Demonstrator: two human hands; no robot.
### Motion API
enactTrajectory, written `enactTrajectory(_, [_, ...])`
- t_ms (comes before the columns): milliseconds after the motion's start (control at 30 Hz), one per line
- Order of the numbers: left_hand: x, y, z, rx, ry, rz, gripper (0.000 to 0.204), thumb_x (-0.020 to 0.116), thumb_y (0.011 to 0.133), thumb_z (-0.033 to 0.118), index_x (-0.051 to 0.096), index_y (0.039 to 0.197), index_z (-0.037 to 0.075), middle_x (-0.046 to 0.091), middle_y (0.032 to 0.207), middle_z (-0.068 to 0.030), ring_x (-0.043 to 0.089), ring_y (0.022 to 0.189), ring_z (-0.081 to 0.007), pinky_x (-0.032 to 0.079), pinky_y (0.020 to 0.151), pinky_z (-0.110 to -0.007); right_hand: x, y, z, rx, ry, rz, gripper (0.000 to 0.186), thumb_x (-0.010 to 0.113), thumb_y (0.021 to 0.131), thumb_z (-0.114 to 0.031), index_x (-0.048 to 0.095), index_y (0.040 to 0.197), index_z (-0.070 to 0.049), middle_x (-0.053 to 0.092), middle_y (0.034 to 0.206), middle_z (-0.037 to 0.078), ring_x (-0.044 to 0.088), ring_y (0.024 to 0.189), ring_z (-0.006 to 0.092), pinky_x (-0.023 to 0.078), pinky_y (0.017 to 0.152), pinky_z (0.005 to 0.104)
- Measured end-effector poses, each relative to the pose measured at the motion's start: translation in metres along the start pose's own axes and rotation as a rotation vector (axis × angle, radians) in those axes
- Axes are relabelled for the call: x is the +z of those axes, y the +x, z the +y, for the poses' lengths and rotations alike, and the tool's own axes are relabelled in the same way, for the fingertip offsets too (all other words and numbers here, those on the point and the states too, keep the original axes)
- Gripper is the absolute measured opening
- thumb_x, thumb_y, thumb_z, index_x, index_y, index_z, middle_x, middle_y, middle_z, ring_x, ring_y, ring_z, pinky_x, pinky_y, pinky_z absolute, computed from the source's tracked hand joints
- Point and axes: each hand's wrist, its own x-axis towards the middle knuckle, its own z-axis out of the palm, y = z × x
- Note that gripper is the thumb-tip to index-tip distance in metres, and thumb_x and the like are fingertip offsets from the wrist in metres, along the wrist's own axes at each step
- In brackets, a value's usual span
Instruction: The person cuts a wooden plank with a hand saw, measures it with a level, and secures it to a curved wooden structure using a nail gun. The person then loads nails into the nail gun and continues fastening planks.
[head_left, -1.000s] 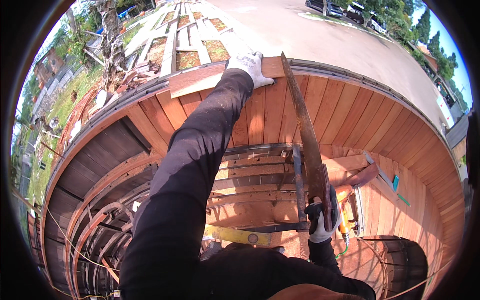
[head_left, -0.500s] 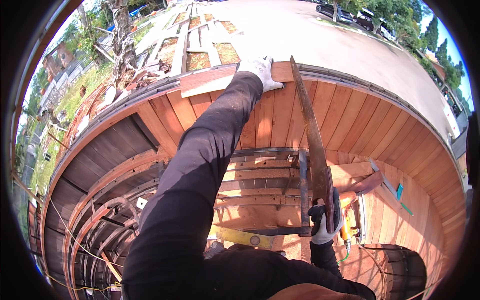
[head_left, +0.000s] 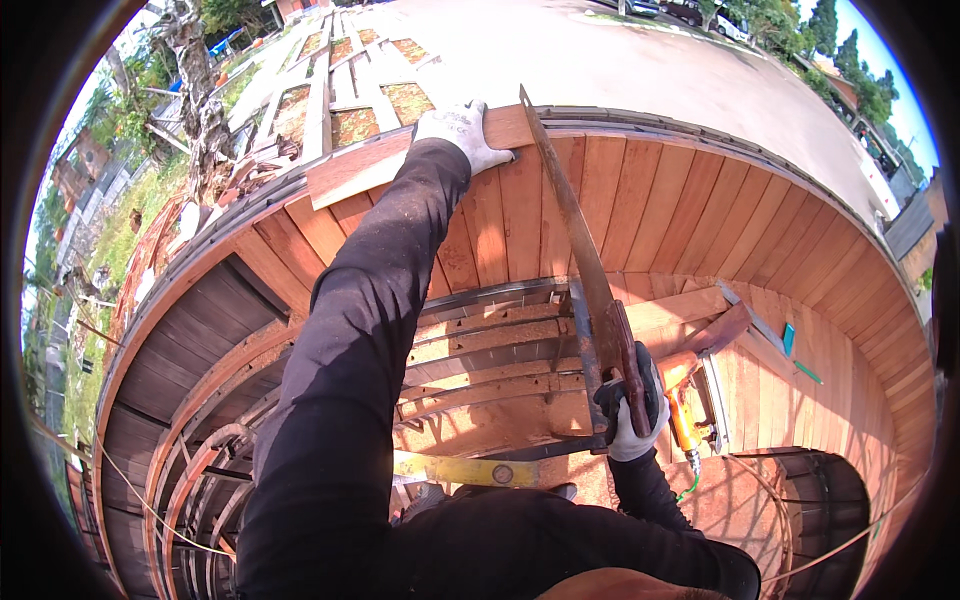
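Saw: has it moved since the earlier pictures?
Yes, the saw has moved forward: its tip reaches slightly farther past the dark curved rim.

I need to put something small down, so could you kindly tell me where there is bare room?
The upper planking right of the saw, inside the dark rim, looks bare, though its slope is unclear. Lower down is crowded: saw handle, orange tool and loose board sit close together.

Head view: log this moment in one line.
gloved left hand: on wooden board; gloved right hand: holds saw; saw: along board's right end
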Motion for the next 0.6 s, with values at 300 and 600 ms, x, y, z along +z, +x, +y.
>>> enactTrajectory(300, [-0.002,0.002,-0.001,-0.007,-0.019,0.011,0.088,0.069,0.072,0.066,0.049,0.135,0.008,0.060,0.128,-0.0151,0.060,0.118,-0.0274,0.047,0.100,-0.040,0.053,0.067,0.032,-0.177,-0.156,0.219,0.047,0.068,0.083,-0.004,0.056,0.128,0.004,0.065,0.118,0.020,0.065,0.104,0.0274,0.050,0.089,0.0349])
enactTrajectory(600, [-0.002,0.005,0.005,0.001,-0.030,0.012,0.091,0.066,0.073,0.067,0.046,0.139,0.008,0.061,0.129,-0.0143,0.059,0.120,-0.0259,0.047,0.101,-0.038,0.043,0.081,0.042,-0.226,-0.215,0.164,0.055,0.066,0.087,-0.015,0.050,0.134,0.007,0.069,0.106,0.016,0.067,0.085,0.0208,0.052,0.078,0.0323])
